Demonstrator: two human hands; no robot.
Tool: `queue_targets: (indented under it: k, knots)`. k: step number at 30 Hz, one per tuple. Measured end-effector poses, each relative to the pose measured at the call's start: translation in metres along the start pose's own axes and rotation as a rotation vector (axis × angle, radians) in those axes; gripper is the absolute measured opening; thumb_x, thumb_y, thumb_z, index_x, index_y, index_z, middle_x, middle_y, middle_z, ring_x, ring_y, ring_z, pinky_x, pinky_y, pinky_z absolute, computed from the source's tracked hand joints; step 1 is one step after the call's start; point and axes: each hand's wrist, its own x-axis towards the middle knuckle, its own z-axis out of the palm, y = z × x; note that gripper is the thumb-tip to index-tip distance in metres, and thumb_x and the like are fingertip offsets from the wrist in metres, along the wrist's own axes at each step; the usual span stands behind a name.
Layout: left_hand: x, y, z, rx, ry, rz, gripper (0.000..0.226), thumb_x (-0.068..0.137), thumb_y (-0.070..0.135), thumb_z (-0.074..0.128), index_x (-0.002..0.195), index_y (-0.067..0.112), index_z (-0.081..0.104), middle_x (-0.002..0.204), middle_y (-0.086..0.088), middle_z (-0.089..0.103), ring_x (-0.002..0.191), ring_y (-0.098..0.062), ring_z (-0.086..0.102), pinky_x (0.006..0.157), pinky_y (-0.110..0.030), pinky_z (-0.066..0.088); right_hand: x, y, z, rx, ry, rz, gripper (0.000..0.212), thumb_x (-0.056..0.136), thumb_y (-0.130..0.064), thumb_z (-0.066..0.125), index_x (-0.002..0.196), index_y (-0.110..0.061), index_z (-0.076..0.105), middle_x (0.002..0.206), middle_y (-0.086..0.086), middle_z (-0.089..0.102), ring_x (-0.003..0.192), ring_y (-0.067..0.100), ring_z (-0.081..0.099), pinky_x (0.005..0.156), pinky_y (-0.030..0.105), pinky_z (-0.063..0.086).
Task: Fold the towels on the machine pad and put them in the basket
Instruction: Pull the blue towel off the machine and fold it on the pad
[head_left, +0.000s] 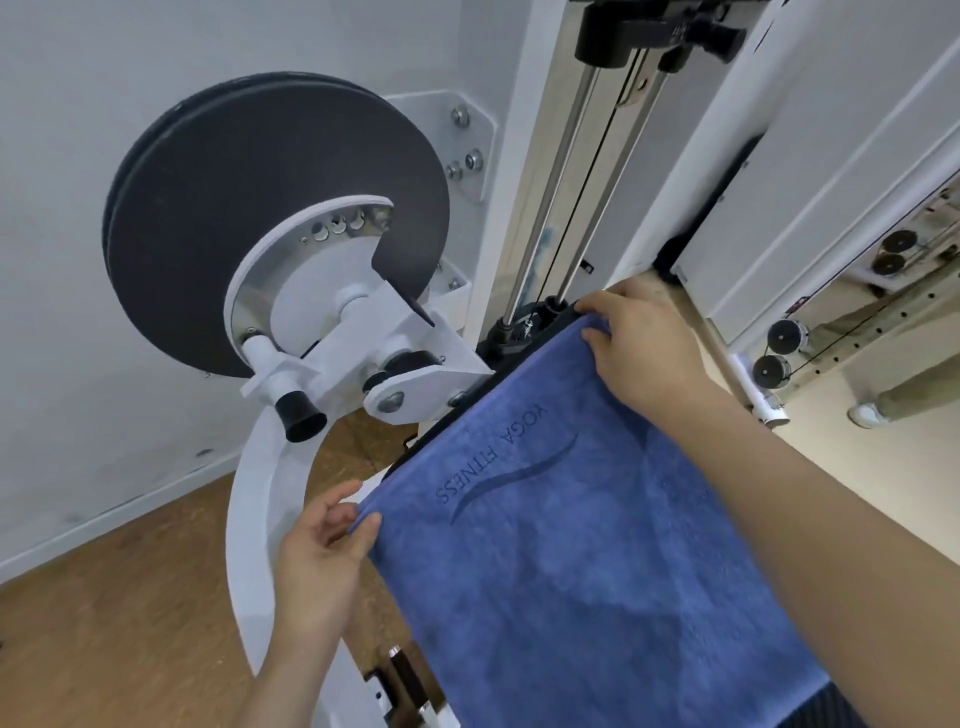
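A blue towel (566, 545) with "YOGA FITNESS" stitched on it lies spread flat over the black machine pad (839, 709), which shows only as a dark strip along the towel's left edge and at the bottom right. My left hand (324, 551) pinches the towel's near left corner between thumb and fingers. My right hand (644, 348) grips the far corner, fingers curled over the edge. No basket is in view.
A white gym machine stands to the left with a large black disc (270, 208) and a black-capped handle (301, 415). Steel guide rods (566, 176) rise behind the pad. Wooden floor lies below. A mirror at the right shows pulleys (779, 353) and a person's legs.
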Motion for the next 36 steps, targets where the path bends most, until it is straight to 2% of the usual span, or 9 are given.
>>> queue_targets:
  k: [5, 10, 15, 17, 20, 22, 25, 30, 36]
  knots:
    - [-0.002, 0.005, -0.005, 0.071, -0.018, 0.054, 0.020, 0.082, 0.008, 0.073, 0.078, 0.028, 0.071, 0.069, 0.016, 0.071, 0.068, -0.004, 0.064, 0.058, -0.005, 0.046, 0.000, 0.001, -0.001, 0.022, 0.030, -0.026, 0.017, 0.089, -0.010, 0.055, 0.100, -0.015, 0.067, 0.104, 0.004, 0.059, 0.098, 0.028, 0.054, 0.074, 0.035, 0.044]
    - [-0.007, 0.015, -0.019, 0.111, 0.005, 0.131, 0.010, 0.080, 0.015, 0.076, 0.073, 0.020, 0.073, 0.071, 0.009, 0.070, 0.061, -0.004, 0.060, 0.058, -0.008, 0.045, -0.004, -0.004, -0.012, 0.082, -0.034, 0.006, 0.012, 0.088, -0.007, 0.055, 0.096, -0.014, 0.058, 0.090, 0.000, 0.052, 0.089, 0.025, 0.052, 0.067, 0.031, 0.036]
    - [-0.021, 0.043, -0.049, 0.136, -0.064, 0.193, 0.017, 0.078, 0.015, 0.078, 0.063, 0.020, 0.071, 0.068, 0.003, 0.071, 0.059, -0.003, 0.061, 0.058, -0.011, 0.047, -0.037, -0.007, -0.063, 0.477, -0.058, 0.094, 0.022, 0.086, -0.004, 0.057, 0.082, -0.025, 0.054, 0.085, 0.001, 0.062, 0.059, 0.016, 0.054, 0.058, 0.027, 0.045]
    - [-0.027, 0.058, -0.065, 0.114, -0.155, 0.183, 0.014, 0.073, 0.018, 0.082, 0.064, 0.020, 0.071, 0.066, 0.000, 0.071, 0.060, -0.007, 0.064, 0.065, -0.022, 0.051, -0.062, -0.007, -0.088, 0.600, -0.044, 0.091, 0.028, 0.087, -0.001, 0.054, 0.083, -0.029, 0.054, 0.081, 0.000, 0.061, 0.054, 0.013, 0.049, 0.049, 0.021, 0.041]
    - [-0.042, 0.082, -0.088, 0.051, -0.306, 0.195, 0.038, 0.042, 0.044, 0.088, 0.065, 0.017, 0.072, 0.059, -0.005, 0.068, 0.055, -0.011, 0.062, 0.058, -0.022, 0.053, -0.106, -0.010, -0.127, 0.684, -0.019, 0.056, 0.031, 0.090, 0.001, 0.052, 0.088, -0.030, 0.057, 0.084, 0.003, 0.061, 0.054, 0.014, 0.044, 0.046, 0.020, 0.036]
    - [-0.053, 0.100, -0.099, -0.009, -0.363, 0.209, 0.043, 0.035, 0.043, 0.086, 0.065, 0.015, 0.073, 0.058, -0.007, 0.067, 0.053, -0.012, 0.061, 0.053, -0.018, 0.052, -0.138, -0.010, -0.153, 0.726, 0.020, 0.055, 0.026, 0.091, -0.001, 0.055, 0.087, -0.025, 0.061, 0.086, 0.004, 0.061, 0.051, 0.012, 0.043, 0.046, 0.018, 0.036]
    - [-0.073, 0.129, -0.110, -0.112, -0.439, 0.253, 0.063, 0.023, 0.053, 0.094, 0.071, 0.016, 0.077, 0.067, -0.008, 0.072, 0.058, -0.013, 0.067, 0.058, -0.018, 0.055, -0.189, -0.006, -0.187, 0.876, 0.083, 0.123, 0.018, 0.090, -0.002, 0.060, 0.085, -0.018, 0.067, 0.078, -0.003, 0.060, 0.044, 0.010, 0.044, 0.043, 0.019, 0.040]
    - [-0.114, 0.173, -0.109, -0.148, -0.512, 0.392, 0.062, 0.027, 0.061, 0.091, 0.067, 0.017, 0.077, 0.066, -0.001, 0.071, 0.060, -0.009, 0.065, 0.060, -0.016, 0.053, -0.270, -0.002, -0.219, 1.031, 0.256, 0.259, 0.016, 0.089, 0.003, 0.060, 0.084, -0.010, 0.068, 0.063, -0.005, 0.065, 0.042, 0.012, 0.050, 0.043, 0.018, 0.045]
    - [-0.157, 0.215, -0.107, -0.187, -0.634, 0.499, 0.051, 0.036, 0.057, 0.092, 0.060, 0.017, 0.070, 0.058, 0.003, 0.063, 0.052, -0.007, 0.057, 0.055, -0.012, 0.046, -0.351, 0.003, -0.254, 1.205, 0.274, 0.312, 0.018, 0.093, 0.004, 0.053, 0.082, -0.006, 0.063, 0.060, 0.001, 0.061, 0.051, 0.012, 0.053, 0.045, 0.022, 0.050]
